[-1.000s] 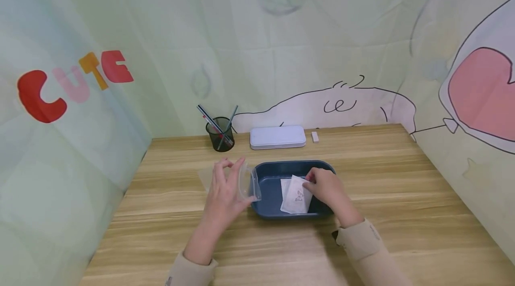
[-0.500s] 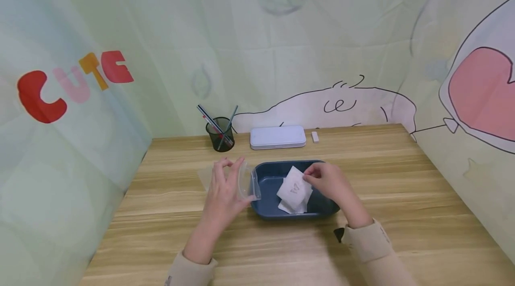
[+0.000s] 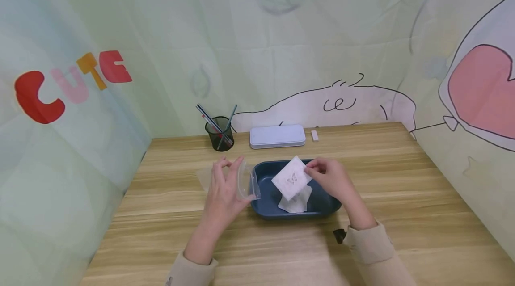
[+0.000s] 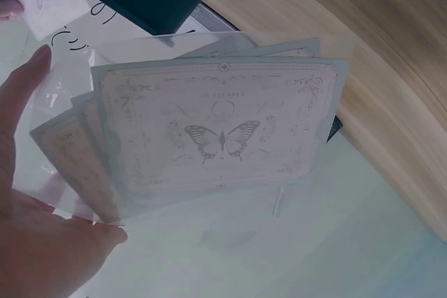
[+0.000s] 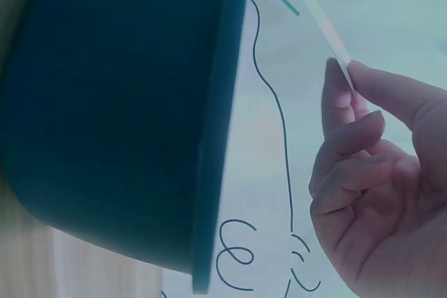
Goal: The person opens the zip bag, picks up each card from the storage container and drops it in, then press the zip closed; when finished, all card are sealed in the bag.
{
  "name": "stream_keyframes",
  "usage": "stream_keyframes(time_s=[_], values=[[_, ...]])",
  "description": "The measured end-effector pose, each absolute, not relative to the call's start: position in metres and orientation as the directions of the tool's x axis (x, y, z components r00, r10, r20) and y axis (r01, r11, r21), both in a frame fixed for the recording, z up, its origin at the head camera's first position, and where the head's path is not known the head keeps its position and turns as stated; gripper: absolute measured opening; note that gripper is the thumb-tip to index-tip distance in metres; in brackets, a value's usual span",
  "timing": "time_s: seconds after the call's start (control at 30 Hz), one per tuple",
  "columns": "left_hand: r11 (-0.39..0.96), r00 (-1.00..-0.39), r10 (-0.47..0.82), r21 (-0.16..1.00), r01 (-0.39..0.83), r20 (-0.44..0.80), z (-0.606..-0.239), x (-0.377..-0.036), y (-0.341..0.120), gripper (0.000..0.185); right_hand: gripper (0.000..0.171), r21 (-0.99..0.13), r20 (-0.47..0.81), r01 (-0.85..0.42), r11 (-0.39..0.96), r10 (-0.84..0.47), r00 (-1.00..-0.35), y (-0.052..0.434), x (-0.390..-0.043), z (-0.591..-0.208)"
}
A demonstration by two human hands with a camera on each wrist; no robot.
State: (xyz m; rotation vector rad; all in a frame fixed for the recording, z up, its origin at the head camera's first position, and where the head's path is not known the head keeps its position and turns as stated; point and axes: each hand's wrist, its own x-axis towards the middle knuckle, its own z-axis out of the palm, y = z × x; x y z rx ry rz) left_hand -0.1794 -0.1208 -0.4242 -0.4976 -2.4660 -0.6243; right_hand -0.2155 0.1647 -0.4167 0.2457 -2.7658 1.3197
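— What has your right hand [image 3: 331, 178] got?
— You pinch a white square butterfly card [image 3: 291, 178] by its corner, lifted above the dark blue plastic tray [image 3: 265, 176] on the wooden desk [image 3: 402, 187].
— And your left hand [image 3: 225, 192]?
— Its fingers curl around a fanned stack of clear-sleeved butterfly cards [image 4: 216, 137], just left of the tray.

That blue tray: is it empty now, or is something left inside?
Not empty. White cards lie in the blue tray, below the butterfly card that the right hand pinches and holds lifted above it.

Matt blue plastic tray [image 3: 268, 187], wood-grain table [image 3: 402, 187], seemingly glossy sleeved cards [image 4: 216, 137]
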Motion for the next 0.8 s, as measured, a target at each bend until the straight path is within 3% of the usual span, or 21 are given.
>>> stream_keyframes(time_s=[0.23,0.53,0.8], values=[[0.829,-0.805,0.203,0.34,0.445,0.558,-0.424,-0.179,-0.12,0.109,0.017,-0.837,0.134,-0.137,0.53,-0.044,-0.99,0.164,-0.213,-0.415],[0.829,-0.83,0.205,0.359,0.428,0.518,-0.424,-0.179,-0.119,0.113,0.027,-0.945,0.113,-0.096,0.312,0.037,-0.993,0.153,-0.202,-0.413],[0.826,-0.841,0.201,0.375,0.421,0.502,-0.424,-0.18,-0.118,0.114,0.019,-0.98,0.104,-0.094,0.175,0.051,-0.993,0.129,-0.19,-0.416]])
